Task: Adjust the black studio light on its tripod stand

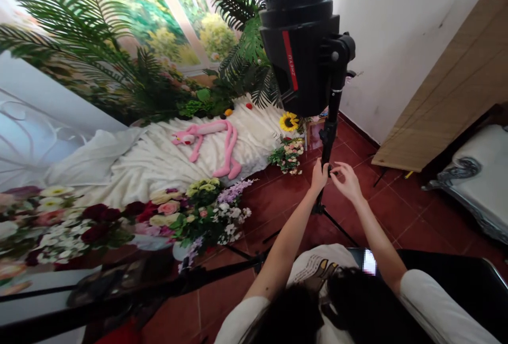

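Observation:
A large black studio light (297, 53) with a red stripe is mounted on a black stand (328, 132) in front of me. My left hand (318, 176) is wrapped round the stand's pole, below its middle joint. On the right side of the pole, my right hand (346, 181) has thumb and fingertips pinched at a small dark knob (332, 172). The stand's legs spread over the red tiled floor (273, 196) below my hands.
To the left, a pink plush toy (214, 132) lies on a white draped cloth (146, 159), with flowers (170, 211) along the front. Another black stand (222, 272) crosses the lower left. A beige panel (440, 84) and a white upholstered seat (480, 174) stand right.

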`<state>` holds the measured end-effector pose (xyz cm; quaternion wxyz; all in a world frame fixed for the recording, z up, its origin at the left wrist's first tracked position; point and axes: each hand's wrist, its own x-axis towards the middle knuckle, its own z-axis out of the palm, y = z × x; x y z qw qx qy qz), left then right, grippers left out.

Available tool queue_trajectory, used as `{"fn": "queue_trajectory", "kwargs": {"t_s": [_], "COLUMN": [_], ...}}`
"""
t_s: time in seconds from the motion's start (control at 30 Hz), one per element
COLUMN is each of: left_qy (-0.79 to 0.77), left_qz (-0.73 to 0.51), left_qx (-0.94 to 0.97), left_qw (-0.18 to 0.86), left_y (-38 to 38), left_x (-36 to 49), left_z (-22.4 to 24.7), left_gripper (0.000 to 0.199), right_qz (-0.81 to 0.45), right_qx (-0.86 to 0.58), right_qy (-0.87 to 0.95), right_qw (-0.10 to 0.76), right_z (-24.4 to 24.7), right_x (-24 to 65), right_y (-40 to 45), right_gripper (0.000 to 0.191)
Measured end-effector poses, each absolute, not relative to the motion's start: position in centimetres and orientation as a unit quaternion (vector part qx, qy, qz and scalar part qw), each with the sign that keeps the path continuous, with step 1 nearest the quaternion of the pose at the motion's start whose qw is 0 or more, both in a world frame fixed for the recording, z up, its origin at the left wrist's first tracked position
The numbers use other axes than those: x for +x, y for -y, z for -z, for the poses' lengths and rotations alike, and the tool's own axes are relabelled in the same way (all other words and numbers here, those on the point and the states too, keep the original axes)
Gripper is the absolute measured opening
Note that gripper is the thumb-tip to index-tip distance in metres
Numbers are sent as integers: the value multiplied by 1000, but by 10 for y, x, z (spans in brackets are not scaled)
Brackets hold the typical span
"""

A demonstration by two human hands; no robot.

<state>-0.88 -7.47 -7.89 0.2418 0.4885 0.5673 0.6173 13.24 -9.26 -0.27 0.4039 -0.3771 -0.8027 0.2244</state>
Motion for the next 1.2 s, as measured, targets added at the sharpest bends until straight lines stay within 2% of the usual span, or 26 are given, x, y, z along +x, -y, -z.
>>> {"fn": "queue_trajectory", "kwargs": {"t_s": [0.23,0.37,0.57,0.77,0.87,1.03,1.1,1.2], "left_qy": [-587,-606,-607,-602,-606,-594,-593,-596], "left_qz": [-599,-579,-587,-592,-588,-591,-593,-596], "left_qx": [486,487,479,481,480,483,484,484], "left_qw": [246,244,241,238,236,252,250,238], "left_y": [75,74,74,75,75,75,75,76], "left_x": [-8,-9,-8,-8,-8,-8,-8,-8], "left_z": [82,84,83,79,79,79,78,77], "left_gripper": [44,43,47,46,45,43,41,39], "right_qz": [-279,-339,-536,-673,-610,-299,-258,-261], "right_qx": [-397,-389,-405,-398,-432,-458,-437,-444], "right_qy": [812,782,614,480,535,720,758,762], "right_qw": [325,350,415,397,393,428,409,392], "right_z": [33,31,34,32,30,25,23,20], "right_x": [154,150,137,139,139,132,128,122], "right_y": [110,114,113,103,101,102,103,104], "right_gripper": [28,38,61,47,44,36,34,33]}}
